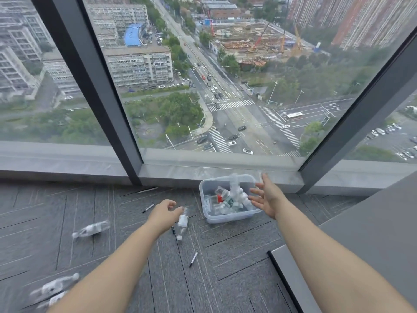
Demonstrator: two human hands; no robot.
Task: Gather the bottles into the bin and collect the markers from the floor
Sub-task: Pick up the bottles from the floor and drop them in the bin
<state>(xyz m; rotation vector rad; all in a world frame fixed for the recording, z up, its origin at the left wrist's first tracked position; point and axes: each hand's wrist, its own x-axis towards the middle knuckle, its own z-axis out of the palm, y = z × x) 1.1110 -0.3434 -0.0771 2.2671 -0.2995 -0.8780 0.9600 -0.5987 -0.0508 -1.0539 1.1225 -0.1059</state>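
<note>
A clear plastic bin [228,219] stands on the carpet by the window and holds several small clear bottles [226,201]. My right hand [267,196] hovers at the bin's right rim, fingers spread and empty. A blurred bottle [234,182] is in the air above the bin, just left of that hand. My left hand [163,214] grips another clear bottle [182,223] by its neck, left of the bin. More bottles lie on the floor at the left [91,229] and at the near left [54,286]. Black-and-white markers lie on the carpet [148,208] [193,259] [147,190].
A grey table [372,245] fills the right side, its edge close to my right forearm. A stone sill [67,163] and floor-to-ceiling glass with dark frames close off the far side. Another marker [173,230] lies partly under the held bottle.
</note>
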